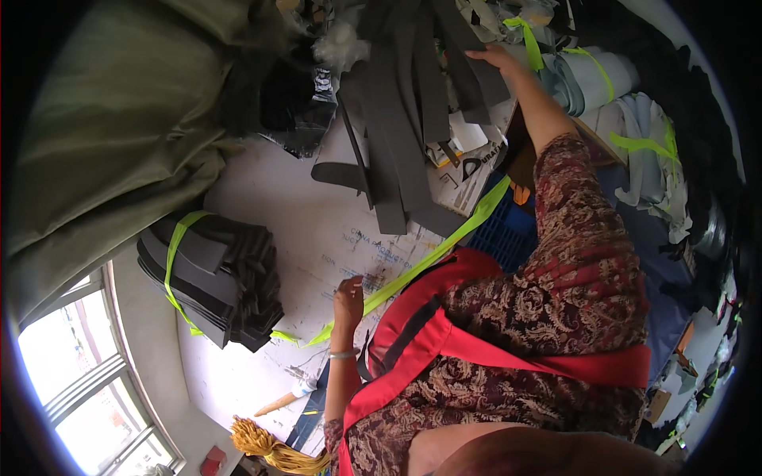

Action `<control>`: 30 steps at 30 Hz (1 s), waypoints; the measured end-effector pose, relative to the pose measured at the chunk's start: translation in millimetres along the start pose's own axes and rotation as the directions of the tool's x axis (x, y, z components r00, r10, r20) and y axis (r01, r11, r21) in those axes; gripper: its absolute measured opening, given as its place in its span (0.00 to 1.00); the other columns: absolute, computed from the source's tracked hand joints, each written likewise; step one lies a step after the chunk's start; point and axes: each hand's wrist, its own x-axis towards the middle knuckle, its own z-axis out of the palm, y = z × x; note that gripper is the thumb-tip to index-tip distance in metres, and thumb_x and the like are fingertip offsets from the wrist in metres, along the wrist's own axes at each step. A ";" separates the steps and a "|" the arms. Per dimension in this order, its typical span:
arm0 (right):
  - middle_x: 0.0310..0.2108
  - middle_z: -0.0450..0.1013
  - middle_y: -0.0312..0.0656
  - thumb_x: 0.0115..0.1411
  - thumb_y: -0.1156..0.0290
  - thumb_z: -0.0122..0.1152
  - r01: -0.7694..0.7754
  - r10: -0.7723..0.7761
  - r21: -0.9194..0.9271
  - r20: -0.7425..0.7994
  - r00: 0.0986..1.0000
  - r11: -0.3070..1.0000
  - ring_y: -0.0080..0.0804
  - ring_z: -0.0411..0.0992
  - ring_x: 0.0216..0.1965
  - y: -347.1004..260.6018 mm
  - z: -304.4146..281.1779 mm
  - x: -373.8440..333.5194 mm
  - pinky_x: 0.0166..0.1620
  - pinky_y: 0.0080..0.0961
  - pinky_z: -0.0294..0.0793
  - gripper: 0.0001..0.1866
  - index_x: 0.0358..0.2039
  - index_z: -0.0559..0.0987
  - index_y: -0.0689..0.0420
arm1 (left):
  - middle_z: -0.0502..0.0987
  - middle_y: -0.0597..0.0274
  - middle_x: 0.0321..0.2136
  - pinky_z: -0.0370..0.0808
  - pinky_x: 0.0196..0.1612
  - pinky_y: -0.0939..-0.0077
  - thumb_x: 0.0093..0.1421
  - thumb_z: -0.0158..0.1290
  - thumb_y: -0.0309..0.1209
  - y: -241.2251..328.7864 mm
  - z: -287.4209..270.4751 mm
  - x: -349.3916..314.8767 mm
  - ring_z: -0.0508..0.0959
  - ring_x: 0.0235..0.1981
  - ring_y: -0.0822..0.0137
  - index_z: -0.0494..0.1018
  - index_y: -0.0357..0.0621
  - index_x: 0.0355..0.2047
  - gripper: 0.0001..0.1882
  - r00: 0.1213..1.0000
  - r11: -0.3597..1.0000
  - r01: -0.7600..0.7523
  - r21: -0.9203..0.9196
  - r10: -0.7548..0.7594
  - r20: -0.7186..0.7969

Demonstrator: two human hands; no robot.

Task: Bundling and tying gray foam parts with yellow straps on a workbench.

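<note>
1. The dark grey strips (394,127) lie at the far part of the tabletop (282,198), long, flat and matt, overlapping in a loose heap.
2. Their long axis runs mostly up and down the head view, leaning a little; the lower ends point toward the middle of the tabletop.
3. The right hand (496,57) reaches out to them, fingers extended at a strip's edge; from here I can't tell whether it grips.
4. A yellow-green ribbon (452,237) slants from beside the apron (413,349) down-left, passing by the left hand (349,301), whose fingers are part-curled; whether they pinch anything, I can't tell.
5. Past that sits a bundle (198,250) of stacked dark grey pieces with curved edges, banded in yellow-green.
6. The tabletop is whitish and scuffed, with blue printing; a blue crate (504,234) stands close to the apron.
7. Around it: pale rolls (607,75) tied in yellow-green, a bright window (87,337), and a broad olive cloth (135,119), perhaps a curtain.
</note>
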 end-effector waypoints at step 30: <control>0.42 0.72 0.41 0.53 0.64 0.64 -0.052 -0.126 0.814 0.152 0.980 0.578 0.29 0.73 0.41 -108.0 79.8 -249.3 0.43 0.27 0.74 0.26 0.50 0.69 0.61 | 0.70 0.54 0.48 0.69 0.48 0.73 0.61 0.50 0.39 130.7 -18.8 127.2 0.71 0.48 0.66 0.59 0.37 0.57 0.28 0.989 0.671 0.116 -0.732 -0.012 0.145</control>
